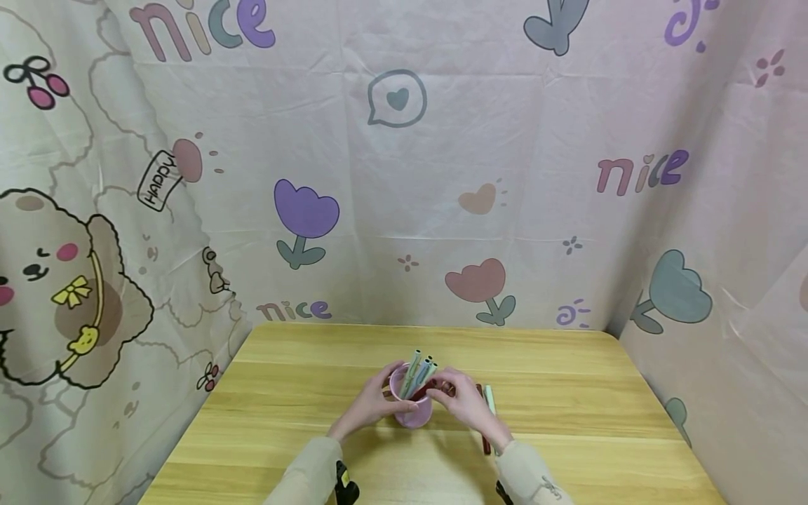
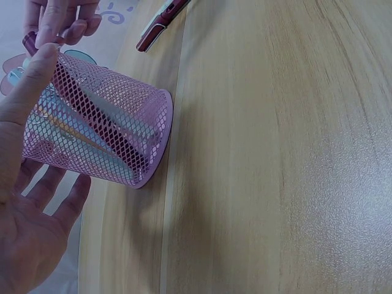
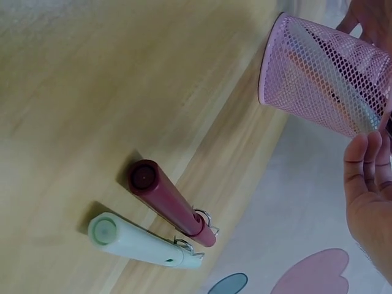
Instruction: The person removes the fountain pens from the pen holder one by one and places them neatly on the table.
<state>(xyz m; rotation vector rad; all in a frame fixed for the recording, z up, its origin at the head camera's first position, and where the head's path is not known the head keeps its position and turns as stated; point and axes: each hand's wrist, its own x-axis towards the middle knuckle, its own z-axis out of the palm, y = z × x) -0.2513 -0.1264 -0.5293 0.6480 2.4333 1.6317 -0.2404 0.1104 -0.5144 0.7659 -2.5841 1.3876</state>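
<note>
A pink mesh pen holder stands on the wooden table between the two hands. My left hand holds it from the left, thumb along the near side of the rim and fingers round the far side. Light green and blue pens lean in the holder, their ends above the rim. With thumb and fingers, my right hand pinches the upper end of a dark red pen. The rest of that pen slants down inside the holder, seen through the mesh in the left wrist view.
To the right of the holder, another dark red pen and a light green pen lie side by side on the wooden table. Both have metal clips. A printed cloth hangs behind the table and at its sides.
</note>
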